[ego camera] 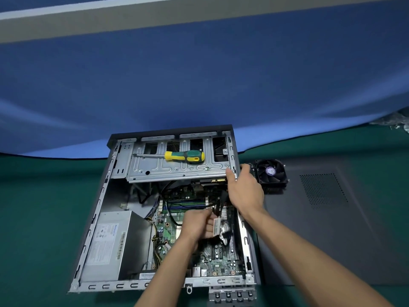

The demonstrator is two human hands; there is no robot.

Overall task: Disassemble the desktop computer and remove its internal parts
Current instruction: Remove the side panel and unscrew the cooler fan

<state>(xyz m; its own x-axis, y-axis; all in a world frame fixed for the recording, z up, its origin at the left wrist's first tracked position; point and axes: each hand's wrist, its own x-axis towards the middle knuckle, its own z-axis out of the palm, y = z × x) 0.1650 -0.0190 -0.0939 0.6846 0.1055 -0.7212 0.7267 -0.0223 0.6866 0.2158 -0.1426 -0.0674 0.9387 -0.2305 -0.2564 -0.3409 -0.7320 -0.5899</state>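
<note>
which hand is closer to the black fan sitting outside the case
Right. The right hand grips the case's right edge, just left of the fan. The left hand is lower down inside the case, holding a tagged cable.

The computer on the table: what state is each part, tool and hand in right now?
Computer case: lying flat, side open.
Side panel: off, lying right of the case.
Cooler fan: out of the case, resting on the panel.
Screwdriver: lying unused on the drive cage.
Power supply: mounted inside the case.
Left hand: pinching a tagged cable over the motherboard.
Right hand: gripping the case's right edge.
</note>
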